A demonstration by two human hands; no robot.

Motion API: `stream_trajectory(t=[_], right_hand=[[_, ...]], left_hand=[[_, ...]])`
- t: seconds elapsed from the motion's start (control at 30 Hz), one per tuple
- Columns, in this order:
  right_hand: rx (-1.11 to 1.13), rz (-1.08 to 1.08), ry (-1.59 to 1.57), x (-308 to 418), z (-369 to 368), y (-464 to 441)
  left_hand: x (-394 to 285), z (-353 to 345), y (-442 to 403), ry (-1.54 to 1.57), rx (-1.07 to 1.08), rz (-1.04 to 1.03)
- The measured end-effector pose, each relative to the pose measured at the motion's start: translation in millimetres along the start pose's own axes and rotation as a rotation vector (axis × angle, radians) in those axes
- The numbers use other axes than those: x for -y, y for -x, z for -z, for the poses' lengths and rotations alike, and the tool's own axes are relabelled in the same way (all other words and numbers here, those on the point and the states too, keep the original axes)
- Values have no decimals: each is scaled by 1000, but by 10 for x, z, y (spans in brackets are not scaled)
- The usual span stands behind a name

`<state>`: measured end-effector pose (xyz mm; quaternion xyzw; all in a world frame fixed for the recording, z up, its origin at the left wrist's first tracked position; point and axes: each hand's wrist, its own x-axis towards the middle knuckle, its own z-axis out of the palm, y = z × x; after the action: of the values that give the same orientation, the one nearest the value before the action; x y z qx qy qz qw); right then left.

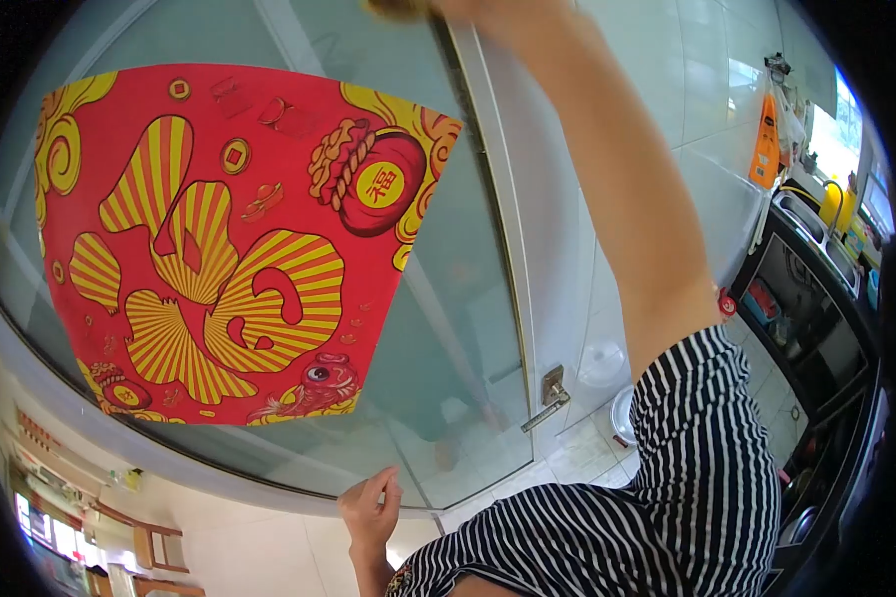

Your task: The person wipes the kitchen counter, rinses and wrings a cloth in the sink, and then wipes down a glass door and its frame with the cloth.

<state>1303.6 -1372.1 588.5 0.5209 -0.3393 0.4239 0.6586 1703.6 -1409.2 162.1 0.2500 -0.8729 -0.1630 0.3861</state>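
Up top, the right hand (460,8) seems closed around a blurred brownish-yellow thing (398,8) at its left (cropped, alas!): likely light, softness unclear, best held by the near end. Red poster (239,249) below-left; left hand (370,505) lower, fingers curled, contents untellable.

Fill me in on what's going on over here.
Someone in a black-and-white striped top is at a glass door that bears a red-and-yellow poster. Their right hand is raised to the top edge of the view, next to a brownish-yellow item it appears to hold, too cut off to identify. The left hand is low, below the poster in the picture, loosely curled with nothing visible in it. Neither hand is seen touching the poster.
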Motion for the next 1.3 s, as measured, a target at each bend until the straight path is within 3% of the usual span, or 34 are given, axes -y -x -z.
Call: stream_trajectory(t=[0.1, 0.17, 0.23, 0.27, 0.43, 0.53, 0.6, 0.67, 0.7, 0.77, 0.87, 0.9, 1.0, 1.1, 1.17, 1.27, 1.3], right_hand=[[145, 27, -8, 529, 552, 964], [486, -207, 1, 1014, 916, 1822], [907, -231, 165, 1477, 1270, 2591], [745, -291, 11, 1665, 1454, 2958], [792, -376, -1, 1860, 1769, 3332], [595, -485, 91, 1437, 1307, 2331], [200, -299, 131, 904, 836, 1564], [98, -120, 132, 397, 505, 866], [-92, -101, 71, 338, 475, 618], [-154, -93, 170, 126, 252, 392], [-20, -182, 144, 341, 407, 712], [-87, -109, 107, 508, 556, 986], [404, -165, 109, 1043, 1074, 1901], [726, -93, -110, 1453, 1649, 3199], [684, 30, -251, 1488, 1902, 4127], [822, 68, -237, 1307, 1835, 3909], [696, -16, -201, 1197, 1737, 3576]], left_hand=[[43, -51, 16, 22, -11, -25], [64, -7, 26, -20, -6, -71], [43, -51, -54, -34, 14, -74], [27, -31, -36, -9, 35, -36], [10, -123, -109, 3, 56, -87], [-143, -170, -257, -61, 90, -251], [-282, -201, -385, -58, 113, -303], [-382, -281, -537, -8, 93, -371], [-412, -315, -572, 18, 74, -416], [-544, -339, -612, 42, 125, -373], [-590, -381, -538, 76, 175, -307], [-595, -385, -508, 65, 231, -267], [-597, -431, -387, 48, 234, -244], [-586, -397, -247, 36, 243, -225], [-584, -442, -152, 42, 208, -188], [-623, -517, -58, 34, 170, -168], [-660, -557, -31, 68, 153, -176]])
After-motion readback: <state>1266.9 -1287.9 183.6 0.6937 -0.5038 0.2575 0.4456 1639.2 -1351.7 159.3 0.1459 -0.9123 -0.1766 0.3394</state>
